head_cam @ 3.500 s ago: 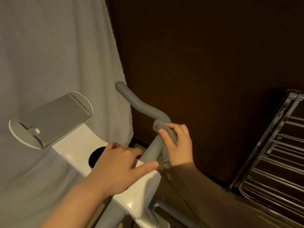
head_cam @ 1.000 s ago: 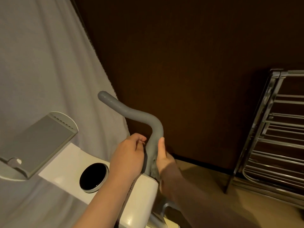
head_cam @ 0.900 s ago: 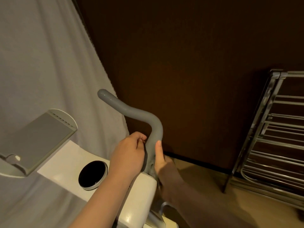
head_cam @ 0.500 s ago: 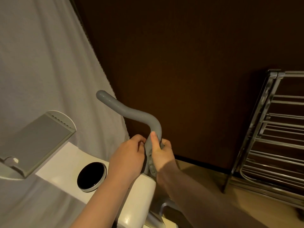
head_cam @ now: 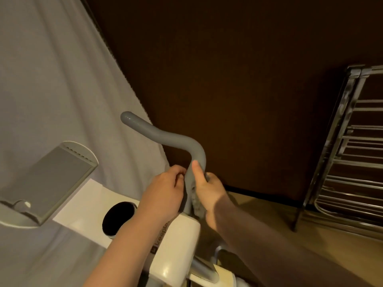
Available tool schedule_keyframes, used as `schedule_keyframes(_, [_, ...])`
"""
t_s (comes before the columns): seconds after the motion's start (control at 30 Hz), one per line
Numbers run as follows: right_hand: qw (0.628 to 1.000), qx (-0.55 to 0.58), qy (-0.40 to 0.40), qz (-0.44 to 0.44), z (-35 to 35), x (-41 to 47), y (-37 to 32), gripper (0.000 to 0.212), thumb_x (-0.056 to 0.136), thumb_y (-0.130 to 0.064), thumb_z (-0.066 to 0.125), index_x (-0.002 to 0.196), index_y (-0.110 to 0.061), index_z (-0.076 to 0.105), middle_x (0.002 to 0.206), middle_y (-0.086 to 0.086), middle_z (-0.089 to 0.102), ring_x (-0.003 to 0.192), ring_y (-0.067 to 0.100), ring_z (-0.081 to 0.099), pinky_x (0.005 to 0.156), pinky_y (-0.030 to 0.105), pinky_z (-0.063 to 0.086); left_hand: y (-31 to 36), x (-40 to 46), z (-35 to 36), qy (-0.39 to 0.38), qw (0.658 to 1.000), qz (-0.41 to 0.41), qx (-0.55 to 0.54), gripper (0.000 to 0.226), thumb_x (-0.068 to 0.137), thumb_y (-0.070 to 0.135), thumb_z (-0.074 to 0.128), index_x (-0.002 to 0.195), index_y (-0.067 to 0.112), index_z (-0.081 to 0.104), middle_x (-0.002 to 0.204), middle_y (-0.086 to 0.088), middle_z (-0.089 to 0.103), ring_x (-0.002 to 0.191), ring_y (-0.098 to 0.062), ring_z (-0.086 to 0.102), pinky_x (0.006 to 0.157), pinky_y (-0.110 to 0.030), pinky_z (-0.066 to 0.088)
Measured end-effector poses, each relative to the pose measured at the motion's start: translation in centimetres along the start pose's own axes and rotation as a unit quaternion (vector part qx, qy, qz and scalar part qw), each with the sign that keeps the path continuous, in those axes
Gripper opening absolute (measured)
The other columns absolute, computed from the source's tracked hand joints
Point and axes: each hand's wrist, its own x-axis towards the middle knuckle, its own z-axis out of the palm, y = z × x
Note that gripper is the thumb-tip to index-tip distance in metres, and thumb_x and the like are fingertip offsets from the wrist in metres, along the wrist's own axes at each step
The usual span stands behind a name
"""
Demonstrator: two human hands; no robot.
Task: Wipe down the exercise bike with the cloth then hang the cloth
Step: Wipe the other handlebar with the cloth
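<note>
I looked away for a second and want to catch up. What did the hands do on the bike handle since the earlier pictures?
The right hand, with the cloth, slid down the grey handlebar from just under the bend to its base, then back up a little. The left hand left the white console and now grips the bar beside it. The black dial, tablet holder and drying rack stayed put.

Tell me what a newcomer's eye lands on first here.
Dead centre, both hands close around the grey handlebar: the right hand grips the grey cloth against its upright part, the left hand curls beside it. At far right a metal drying rack leans on the dark wall.
</note>
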Motion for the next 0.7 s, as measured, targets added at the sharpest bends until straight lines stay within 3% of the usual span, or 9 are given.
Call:
schedule_keyframes(0.07, [0.999, 0.002, 0.034, -0.03, 0.4, 0.2, -0.2, 0.049, 0.089, -0.061, 0.049, 0.118, -0.021, 0.049, 0.103, 0.006, 0.064, 0.085, 0.015, 0.062, 0.063, 0.024, 0.047, -0.4, -0.6, -0.5, -0.029, 0.999, 0.018, -0.011, 0.03, 0.103, 0.031, 0.036, 0.129, 0.033, 0.052, 0.109, 0.011, 0.063, 0.086, 0.003, 0.054, 0.076, -0.017, 0.045])
schedule_keyframes(0.13, [0.997, -0.026, 0.034, -0.069, 0.7, -1.0, 1.6, 0.044, 0.088, -0.058, 0.052, 0.113, -0.022, 0.051, 0.097, 0.002, 0.065, 0.081, 0.011, 0.064, 0.063, 0.021, 0.049, -0.9, -1.8, -0.8, -0.047, 0.998, 0.041, -0.025, 0.036, 0.102, 0.037, 0.035, 0.137, 0.036, 0.047, 0.118, 0.014, 0.063, 0.097, 0.002, 0.057, 0.084, -0.019, 0.047])
schedule_keyframes(0.2, [0.996, -0.064, -0.002, -0.056, 0.5, -1.7, 2.3, 0.047, 0.087, -0.059, 0.052, 0.115, -0.02, 0.051, 0.095, -0.001, 0.065, 0.08, 0.008, 0.064, 0.059, 0.016, 0.048, -1.2, -2.8, -0.9, -0.042, 0.997, 0.058, -0.016, 0.039, 0.101, 0.042, 0.034, 0.14, 0.043, 0.041, 0.116, 0.018, 0.064, 0.097, 0.002, 0.058, 0.083, -0.023, 0.05])
schedule_keyframes(0.33, [0.998, -0.064, -0.002, -0.026, 0.2, 0.1, 0.5, 0.066, 0.087, -0.063, 0.052, 0.134, -0.018, 0.04, 0.121, 0.001, 0.058, 0.104, 0.017, 0.059, 0.079, 0.026, 0.053, -1.3, -2.8, -0.6, -0.025, 0.998, 0.061, -0.004, 0.045, 0.101, 0.041, 0.035, 0.145, 0.042, 0.033, 0.126, 0.015, 0.06, 0.103, -0.002, 0.057, 0.087, -0.026, 0.049])
schedule_keyframes(0.4, [0.997, -0.072, -0.005, -0.04, 0.2, -1.0, 1.4, 0.049, 0.089, -0.059, 0.051, 0.121, -0.022, 0.045, 0.104, -0.005, 0.061, 0.086, 0.009, 0.061, 0.065, 0.015, 0.052, -1.4, -2.9, -0.6, -0.032, 0.997, 0.069, -0.021, 0.045, 0.101, 0.04, 0.036, 0.146, 0.041, 0.035, 0.13, 0.016, 0.057, 0.109, -0.001, 0.055, 0.093, -0.027, 0.048])
schedule_keyframes(0.47, [0.996, -0.08, -0.027, -0.021, 0.0, -1.9, 2.2, 0.047, 0.089, -0.059, 0.049, 0.117, -0.021, 0.047, 0.092, -0.003, 0.061, 0.074, 0.008, 0.061, 0.051, 0.017, 0.046, -1.4, -2.8, -0.8, -0.033, 0.996, 0.077, -0.028, 0.043, 0.102, 0.036, 0.037, 0.145, 0.039, 0.038, 0.132, 0.017, 0.056, 0.112, 0.002, 0.053, 0.096, -0.024, 0.046])
schedule_keyframes(0.6, [0.998, -0.038, 0.032, -0.031, -0.2, 0.5, -0.2, 0.044, 0.091, -0.054, 0.052, 0.116, -0.017, 0.048, 0.081, 0.0, 0.057, 0.06, 0.007, 0.055, 0.046, 0.016, 0.046, -1.6, -2.5, -0.6, -0.02, 0.997, 0.077, -0.017, 0.042, 0.102, 0.03, 0.037, 0.143, 0.04, 0.039, 0.126, 0.023, 0.054, 0.105, 0.007, 0.05, 0.084, -0.006, 0.039])
schedule_keyframes(0.7, [0.998, -0.038, -0.005, -0.051, 0.2, -1.1, 1.6, 0.029, 0.088, -0.052, 0.056, 0.108, -0.032, 0.053, 0.088, -0.006, 0.064, 0.072, 0.007, 0.063, 0.056, 0.016, 0.052, -1.8, -2.8, -0.7, -0.021, 0.997, 0.076, -0.022, 0.042, 0.102, 0.028, 0.037, 0.143, 0.041, 0.04, 0.124, 0.02, 0.058, 0.103, 0.004, 0.055, 0.086, -0.014, 0.046])
